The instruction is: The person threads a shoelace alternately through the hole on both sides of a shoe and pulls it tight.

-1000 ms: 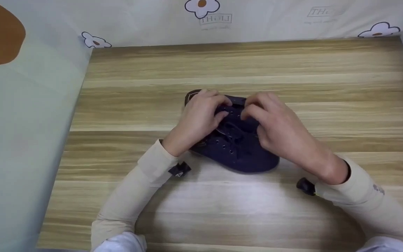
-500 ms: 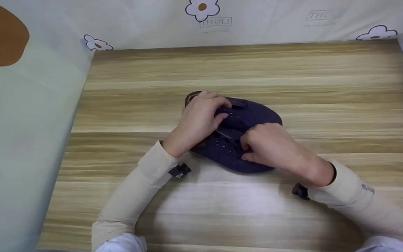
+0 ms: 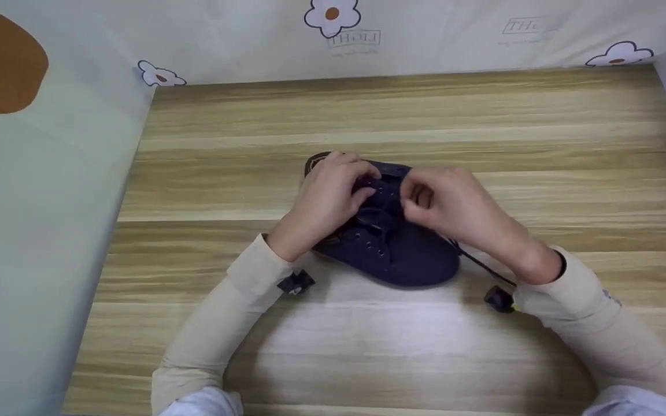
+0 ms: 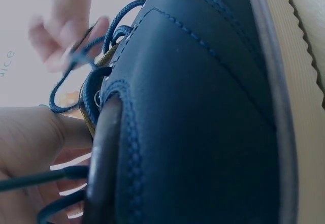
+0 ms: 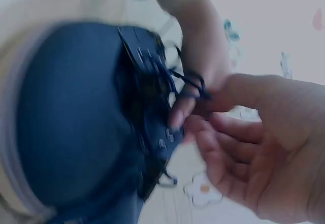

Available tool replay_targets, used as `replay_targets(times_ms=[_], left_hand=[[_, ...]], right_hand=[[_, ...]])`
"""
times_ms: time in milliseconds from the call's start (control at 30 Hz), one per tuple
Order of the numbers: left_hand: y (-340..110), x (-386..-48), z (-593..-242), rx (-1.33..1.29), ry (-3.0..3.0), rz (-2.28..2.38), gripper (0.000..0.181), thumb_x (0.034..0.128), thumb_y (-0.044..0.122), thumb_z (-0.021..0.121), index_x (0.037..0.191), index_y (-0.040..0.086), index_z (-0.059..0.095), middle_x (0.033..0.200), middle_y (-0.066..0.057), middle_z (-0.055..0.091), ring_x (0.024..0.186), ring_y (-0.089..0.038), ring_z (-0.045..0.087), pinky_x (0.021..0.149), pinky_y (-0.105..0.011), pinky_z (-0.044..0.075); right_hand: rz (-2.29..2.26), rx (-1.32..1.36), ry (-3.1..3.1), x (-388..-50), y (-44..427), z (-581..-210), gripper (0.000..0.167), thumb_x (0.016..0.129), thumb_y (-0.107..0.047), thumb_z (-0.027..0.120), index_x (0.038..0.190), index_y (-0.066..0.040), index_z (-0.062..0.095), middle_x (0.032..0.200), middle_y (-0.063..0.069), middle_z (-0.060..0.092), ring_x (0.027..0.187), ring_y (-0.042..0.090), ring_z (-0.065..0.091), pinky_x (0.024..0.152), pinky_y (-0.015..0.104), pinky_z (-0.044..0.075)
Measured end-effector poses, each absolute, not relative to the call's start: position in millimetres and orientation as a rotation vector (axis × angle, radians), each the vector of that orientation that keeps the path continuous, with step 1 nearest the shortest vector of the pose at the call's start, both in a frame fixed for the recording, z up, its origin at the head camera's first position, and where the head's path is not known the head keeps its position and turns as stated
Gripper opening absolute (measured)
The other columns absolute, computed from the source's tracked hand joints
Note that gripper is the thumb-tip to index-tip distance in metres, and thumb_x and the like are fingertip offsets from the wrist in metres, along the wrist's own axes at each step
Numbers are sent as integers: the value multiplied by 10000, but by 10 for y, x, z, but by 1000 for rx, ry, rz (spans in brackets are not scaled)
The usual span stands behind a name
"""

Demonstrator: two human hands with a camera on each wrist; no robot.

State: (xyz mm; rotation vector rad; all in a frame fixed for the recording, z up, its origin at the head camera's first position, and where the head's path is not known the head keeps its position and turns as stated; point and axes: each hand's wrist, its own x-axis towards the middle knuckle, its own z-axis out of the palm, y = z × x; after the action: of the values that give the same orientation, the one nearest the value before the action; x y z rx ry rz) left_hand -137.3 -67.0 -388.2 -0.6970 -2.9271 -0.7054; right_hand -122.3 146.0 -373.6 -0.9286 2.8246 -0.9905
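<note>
A pair of navy lace-up shoes lies side by side, toes toward the right; the nearer shoe (image 3: 420, 260) shows its eyelets and toe. My left hand (image 3: 327, 196) grips the farther shoe (image 3: 393, 169) near its opening, thumb and index finger at the eyelet flap. Over the laced front, my right hand (image 3: 460, 205) pinches a shoelace with curled fingers. In the left wrist view a blue shoelace (image 4: 56, 94) runs from the eyelets to the blurred right fingers. The right wrist view shows a shoelace (image 5: 195, 84) at the right thumb. The farther toe is mostly hidden.
The shoes lie on a wood-grain table (image 3: 367, 352). A pale flower-printed sheet (image 3: 240, 40) stands along the back and left. Small black devices (image 3: 296, 283) sit at both wrists. A thin dark cord (image 3: 486, 267) stretches toward the right cuff.
My right hand dipped to the nearer shoe's laces, then rose back toward the farther shoe. A dark cord now shows beneath the right wrist. The left hand has stayed in place.
</note>
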Motion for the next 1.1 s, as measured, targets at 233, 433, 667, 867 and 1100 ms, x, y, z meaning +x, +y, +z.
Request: replay_targets(times_ms=[233,433,667,867,1100], left_hand=[[-671,-1375,-3886,-712,-2926,-705,188,895,199,723,1080,171,745,1077,12,726,1019,-227,620,929,-372,490],[-673,-1378,-3884,-709,-2936,-710,195,901,205,716,1092,178,743,1088,17,724,1037,-216,616,944,-368,480],[-675,-1380,-3885,-700,-2931,-699,193,890,185,726,1081,179,745,1072,19,724,1034,-216,620,947,-367,482],[-678,-1386,-3880,-703,-2931,-692,190,891,184,723,1079,174,745,1066,13,723,1031,-220,620,947,-368,481],[-682,-1390,-3874,-708,-2937,-680,191,897,182,715,1084,163,745,1069,5,724,1028,-227,618,941,-370,484]], right_hand=[[-1294,-886,2857,-1385,1450,-3766,234,911,-21,663,1137,-61,706,992,95,738,856,161,675,770,236,524],[-1259,-992,2806,-1441,1377,-3925,158,875,31,663,988,-56,731,963,77,738,817,159,672,732,345,557],[-1271,-1174,2853,-1459,1317,-4043,135,842,35,698,930,-63,728,910,85,735,827,186,685,760,337,562],[-1236,-1332,2920,-1449,1296,-4085,123,849,17,687,925,-77,710,914,74,717,864,193,665,791,331,541],[-1082,-1493,2979,-1449,1253,-4146,131,853,34,662,932,-64,696,925,67,700,889,227,659,811,365,546]])
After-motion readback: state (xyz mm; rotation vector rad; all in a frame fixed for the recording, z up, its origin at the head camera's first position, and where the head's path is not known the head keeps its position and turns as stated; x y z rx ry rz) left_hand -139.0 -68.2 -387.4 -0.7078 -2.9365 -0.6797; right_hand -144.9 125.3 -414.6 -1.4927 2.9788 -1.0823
